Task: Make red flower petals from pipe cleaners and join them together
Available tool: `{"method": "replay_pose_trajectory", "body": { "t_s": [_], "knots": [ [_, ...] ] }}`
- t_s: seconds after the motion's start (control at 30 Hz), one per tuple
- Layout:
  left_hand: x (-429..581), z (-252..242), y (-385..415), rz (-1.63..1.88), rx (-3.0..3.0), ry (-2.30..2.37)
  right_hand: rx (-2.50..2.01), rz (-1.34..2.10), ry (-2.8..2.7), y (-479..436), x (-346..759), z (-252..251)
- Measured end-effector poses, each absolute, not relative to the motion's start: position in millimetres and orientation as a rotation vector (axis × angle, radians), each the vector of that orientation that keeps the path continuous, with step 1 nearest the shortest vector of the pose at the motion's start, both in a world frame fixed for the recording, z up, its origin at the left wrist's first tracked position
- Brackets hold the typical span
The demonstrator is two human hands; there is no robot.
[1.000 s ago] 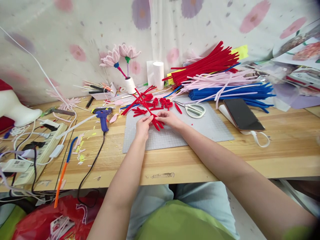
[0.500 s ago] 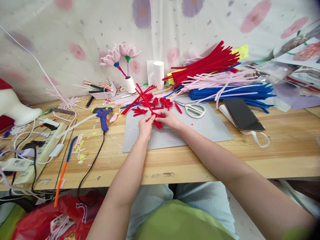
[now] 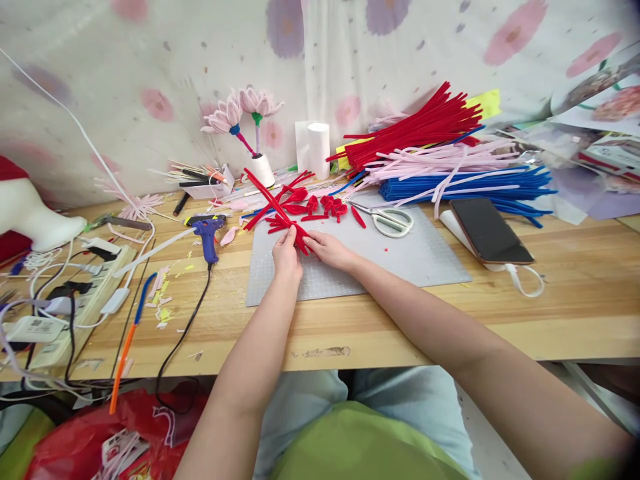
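Observation:
Over a grey cutting mat (image 3: 400, 260), my left hand (image 3: 287, 255) and my right hand (image 3: 327, 249) both pinch a small bundle of red pipe cleaners (image 3: 280, 210). The bundle's long ends slant up and to the left, away from me. Just behind my hands lie several bent red pipe cleaner pieces (image 3: 325, 204) on the mat. White-handled scissors (image 3: 389, 219) rest on the mat to the right of those pieces.
Stacks of red (image 3: 420, 127), pink (image 3: 440, 160) and blue pipe cleaners (image 3: 470, 187) lie at the back right, with a black phone (image 3: 487, 230) in front. A blue glue gun (image 3: 206, 233), power strips (image 3: 75, 300) and cables sit left. Pink pipe-cleaner flowers (image 3: 243, 110) stand behind.
Both hands have drawn slightly toward me and left with the red bundle, and its long ends have swung further to the left.

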State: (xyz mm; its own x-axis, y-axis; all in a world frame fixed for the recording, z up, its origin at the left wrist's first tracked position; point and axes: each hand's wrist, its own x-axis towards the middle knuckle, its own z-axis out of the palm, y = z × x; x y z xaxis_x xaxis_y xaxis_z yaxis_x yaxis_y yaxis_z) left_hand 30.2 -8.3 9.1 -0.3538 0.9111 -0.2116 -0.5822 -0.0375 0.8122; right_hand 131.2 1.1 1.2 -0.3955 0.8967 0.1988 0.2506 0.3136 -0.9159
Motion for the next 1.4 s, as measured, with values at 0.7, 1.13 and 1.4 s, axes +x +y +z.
{"method": "replay_pose_trajectory", "body": {
  "t_s": [0.7, 1.13, 1.4],
  "knots": [
    [34.8, 11.6, -16.2, 1.469, 0.573, 0.965, -0.954, 1.703, -1.289, -5.4, 140.6, 15.7],
    [39.4, 11.0, -18.3, 1.540, 0.823, 1.106, -1.123, 1.403, -1.596, 12.3, 164.8, 19.8],
    [37.6, 2.3, -19.6, 1.399, 1.061, 1.174, -0.912, 1.473, -1.326, 12.9, 160.2, 18.9]
  ]
}}
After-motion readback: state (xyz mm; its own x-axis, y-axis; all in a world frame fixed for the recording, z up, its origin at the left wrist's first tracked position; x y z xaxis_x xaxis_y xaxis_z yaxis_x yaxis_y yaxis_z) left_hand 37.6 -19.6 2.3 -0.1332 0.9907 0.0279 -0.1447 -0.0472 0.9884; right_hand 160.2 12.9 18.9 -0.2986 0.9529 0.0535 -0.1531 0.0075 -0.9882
